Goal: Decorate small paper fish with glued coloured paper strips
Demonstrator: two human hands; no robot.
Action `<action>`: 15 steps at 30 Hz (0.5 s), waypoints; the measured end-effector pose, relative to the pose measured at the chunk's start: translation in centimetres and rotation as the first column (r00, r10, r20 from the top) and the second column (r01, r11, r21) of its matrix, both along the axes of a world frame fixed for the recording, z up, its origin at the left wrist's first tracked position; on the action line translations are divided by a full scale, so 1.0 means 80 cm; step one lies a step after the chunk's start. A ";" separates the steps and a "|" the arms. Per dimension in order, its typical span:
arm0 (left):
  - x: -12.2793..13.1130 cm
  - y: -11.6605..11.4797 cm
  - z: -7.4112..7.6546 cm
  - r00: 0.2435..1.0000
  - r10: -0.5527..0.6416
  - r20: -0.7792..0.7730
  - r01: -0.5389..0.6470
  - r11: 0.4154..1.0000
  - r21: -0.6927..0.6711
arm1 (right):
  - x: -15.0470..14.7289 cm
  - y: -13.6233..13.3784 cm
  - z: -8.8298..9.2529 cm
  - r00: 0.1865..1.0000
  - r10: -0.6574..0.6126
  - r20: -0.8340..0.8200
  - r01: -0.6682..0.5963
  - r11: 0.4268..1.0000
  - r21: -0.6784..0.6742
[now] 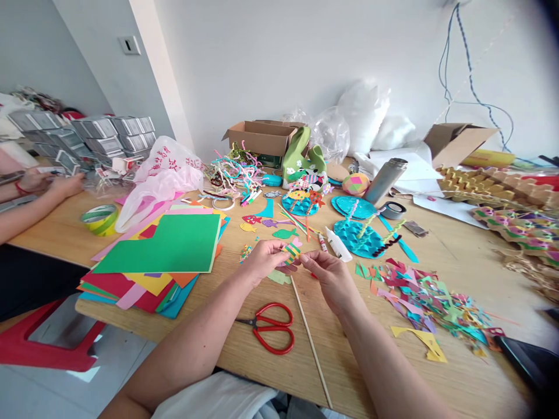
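My left hand pinches a small paper cutout with green and yellow stripes and a pink part at its top; it looks like a paper fish. At its right edge, the thumb and finger of my right hand are pressed together; whether they grip the cutout or a tiny piece is too small to tell. Red-handled scissors lie below my hands, beside a thin wooden stick. Just beyond are a green paper fish, a glue bottle and a red-and-white marker.
Coloured paper sheets are stacked at left, near a roll of tape. Paper scraps spread at right. Blue painted discs and a metal flask stand further back. A co-worker's hands are at far left.
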State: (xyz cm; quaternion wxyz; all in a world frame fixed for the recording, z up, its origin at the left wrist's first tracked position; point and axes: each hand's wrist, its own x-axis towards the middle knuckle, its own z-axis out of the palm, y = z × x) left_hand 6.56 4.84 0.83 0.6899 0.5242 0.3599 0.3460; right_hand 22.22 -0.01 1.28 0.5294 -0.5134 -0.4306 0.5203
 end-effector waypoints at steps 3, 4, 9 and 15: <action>0.001 -0.001 0.000 1.000 -0.006 0.003 0.006 1.000 -0.004 | -0.001 0.000 0.002 1.000 -0.006 0.009 0.007 1.000 -0.007; 0.001 -0.001 0.000 1.000 -0.007 0.002 0.007 1.000 -0.004 | -0.002 -0.001 0.002 1.000 -0.011 0.012 0.011 1.000 -0.010; 0.003 -0.003 0.003 1.000 -0.013 -0.002 0.013 1.000 -0.015 | -0.001 -0.001 -0.001 1.000 -0.018 0.009 0.019 1.000 -0.019; 0.004 -0.005 0.005 1.000 -0.019 0.013 0.019 0.999 -0.026 | 0.000 -0.001 -0.005 1.000 -0.025 0.019 0.025 0.999 -0.022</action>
